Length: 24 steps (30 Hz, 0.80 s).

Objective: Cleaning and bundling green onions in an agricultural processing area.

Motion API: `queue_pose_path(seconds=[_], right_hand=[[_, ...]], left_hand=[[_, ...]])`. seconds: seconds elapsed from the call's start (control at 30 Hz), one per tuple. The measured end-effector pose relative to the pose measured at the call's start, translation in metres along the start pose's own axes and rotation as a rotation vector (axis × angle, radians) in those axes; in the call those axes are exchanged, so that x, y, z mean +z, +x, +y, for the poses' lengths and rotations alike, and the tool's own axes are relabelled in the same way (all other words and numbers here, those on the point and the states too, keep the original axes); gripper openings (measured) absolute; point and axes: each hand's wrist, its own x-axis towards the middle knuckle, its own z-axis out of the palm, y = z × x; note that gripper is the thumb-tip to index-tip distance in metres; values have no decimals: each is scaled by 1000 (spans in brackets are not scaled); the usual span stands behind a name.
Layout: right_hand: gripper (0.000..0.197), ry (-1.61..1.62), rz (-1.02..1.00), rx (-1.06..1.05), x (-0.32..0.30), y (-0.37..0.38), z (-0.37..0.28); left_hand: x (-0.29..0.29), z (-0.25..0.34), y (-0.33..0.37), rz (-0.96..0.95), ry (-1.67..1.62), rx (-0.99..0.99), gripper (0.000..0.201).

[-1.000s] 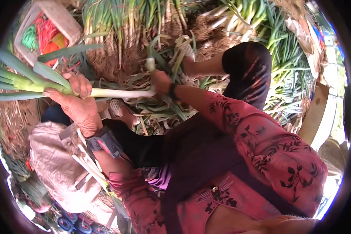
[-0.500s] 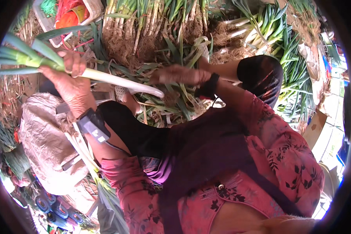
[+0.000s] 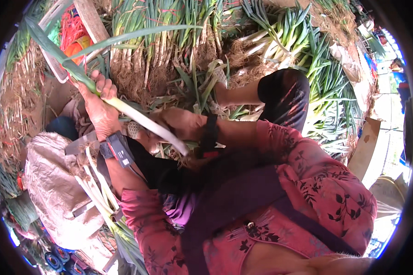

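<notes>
My left hand [image 3: 102, 103] is closed around a large green onion [image 3: 140, 120], gripping it where the leaves meet the white stalk. The long green leaves rise up and left past my fingers, one bending off to the right. The white stalk slants down toward my lap, and a blurred brownish patch shows at its lower end. My right hand [image 3: 182, 123] is close beside the middle of the stalk. Its fingers are smeared and partly behind the stalk, so whether they touch it is unclear.
Upright bundles of green onions [image 3: 163, 50] with muddy roots stand ahead. More green onions [image 3: 323, 87] lie at the right. A crate [image 3: 55, 66] with red and orange items is at the far left. Several stalks [image 3: 98, 190] lie by my left forearm, beside a beige sack [image 3: 50, 174].
The green onion has tipped more steeply, its white end dropping toward my lap. My right hand has moved down and left, close to the stalk. My left hand still grips the green onion.
</notes>
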Motion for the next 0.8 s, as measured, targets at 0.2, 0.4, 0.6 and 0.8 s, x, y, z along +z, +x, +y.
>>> queue_pose_path(seconds=[0.2,0.4,0.6,0.8], right_hand=[[17,-1760,186,-164,-85,-59,55],[36,-1684,36,300,-150,-92,31],[45,-429,49,-205,23,-27,-57],[34,-676,41,162,-40,-82,49]], left_hand=[[-8,35,-10,207,155,235,53],[-1,33,-12,480,190,320,32],[6,-14,-7,295,240,342,21],[2,40,-35,277,217,503,18]])
